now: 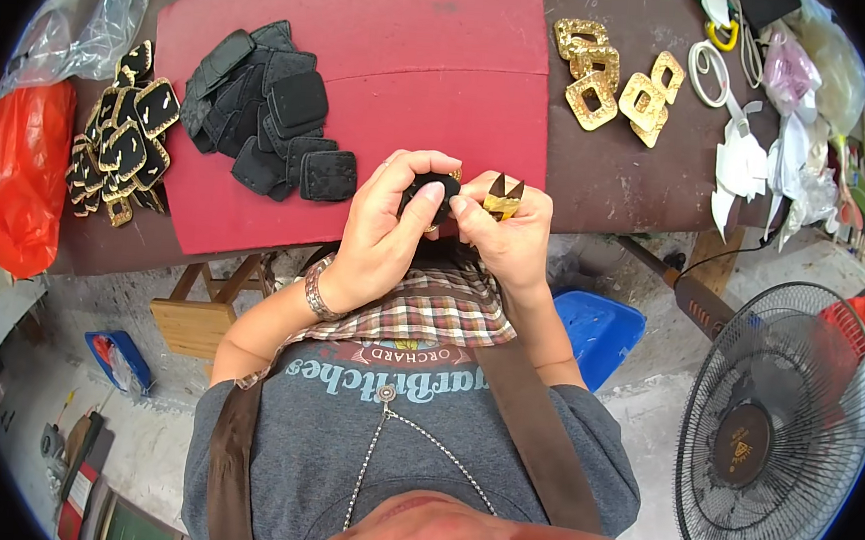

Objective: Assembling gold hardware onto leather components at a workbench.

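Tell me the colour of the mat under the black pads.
The mat is red, best seen in the head view.

Grey T-shirt (315,442): large pale-blue lettering (325,371) across the chest, inverted in this view, partly covered by a strap (533,433); smaller light capitals on a dark-red banner (416,355) beside it. Fan (782,432): gold triangular emblem (741,452) on the brown hub, with tiny characters too small to read.

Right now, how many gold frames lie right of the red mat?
6 visible. Left group: a far frame, a middle frame and a near frame; right group: a back frame, a centre frame and a front frame. They overlap, so more may be hidden.
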The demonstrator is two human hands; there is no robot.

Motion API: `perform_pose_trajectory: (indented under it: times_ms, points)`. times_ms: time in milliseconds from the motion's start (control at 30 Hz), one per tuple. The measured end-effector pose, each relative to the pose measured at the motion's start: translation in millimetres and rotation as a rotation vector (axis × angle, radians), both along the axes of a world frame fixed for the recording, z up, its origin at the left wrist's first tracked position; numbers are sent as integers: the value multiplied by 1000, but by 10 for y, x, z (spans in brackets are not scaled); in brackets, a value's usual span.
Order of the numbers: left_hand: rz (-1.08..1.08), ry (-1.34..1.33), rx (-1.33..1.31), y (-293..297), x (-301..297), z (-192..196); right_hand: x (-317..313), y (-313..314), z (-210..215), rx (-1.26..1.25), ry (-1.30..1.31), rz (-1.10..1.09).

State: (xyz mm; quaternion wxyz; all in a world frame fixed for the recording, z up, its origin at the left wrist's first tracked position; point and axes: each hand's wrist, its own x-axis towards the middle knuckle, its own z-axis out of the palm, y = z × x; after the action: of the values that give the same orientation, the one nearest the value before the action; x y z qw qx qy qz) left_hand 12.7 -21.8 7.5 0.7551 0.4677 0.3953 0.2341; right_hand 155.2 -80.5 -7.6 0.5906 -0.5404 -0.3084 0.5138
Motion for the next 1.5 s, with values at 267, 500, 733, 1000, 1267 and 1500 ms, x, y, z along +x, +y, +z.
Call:
perform_pose_trajectory:
  times_ms: [267, 500, 733, 1000, 1267, 1500]
  points:
    - [38, 164, 584, 99, 8, -76, -82, 64, 41, 44, -511, -111]
    - [-28, -100, 224, 97, -108, 35, 133, 41, 58, 24, -391, 292]
    - [42, 34, 489, 95, -74, -37, 0, 146, 140, -124, -809, 291]
    - [-15, -94, 92, 146, -108, 152, 48, 152, 110, 95, -435, 345]
    - [-72, 104, 527, 102, -95, 83, 81, 173, 137, -62, -873, 370]
    - [-12, -185, 107, 108, -80, 76, 14, 168, 90, 164, -659, 185]
